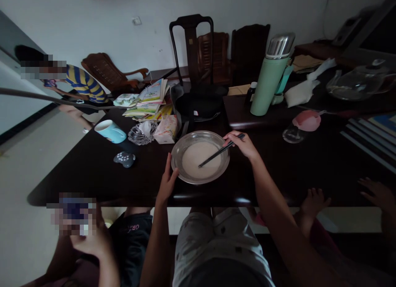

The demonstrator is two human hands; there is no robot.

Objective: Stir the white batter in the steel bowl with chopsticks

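Observation:
A shiny metal bowl stands on the dark table in front of me, with a pale, creamy liquid in it. My left hand steadies the bowl's left rim, thumb near the front edge and fingers along the outside. In my right hand is a pair of dark chopsticks, gripped near the top above the bowl's right rim. Their tips dip into the liquid near its middle.
Left of the bowl are a tissue box, a glass dish, a blue mug and a grey game controller. A green thermos stands behind right. Another person's hand and foot are at the right edge.

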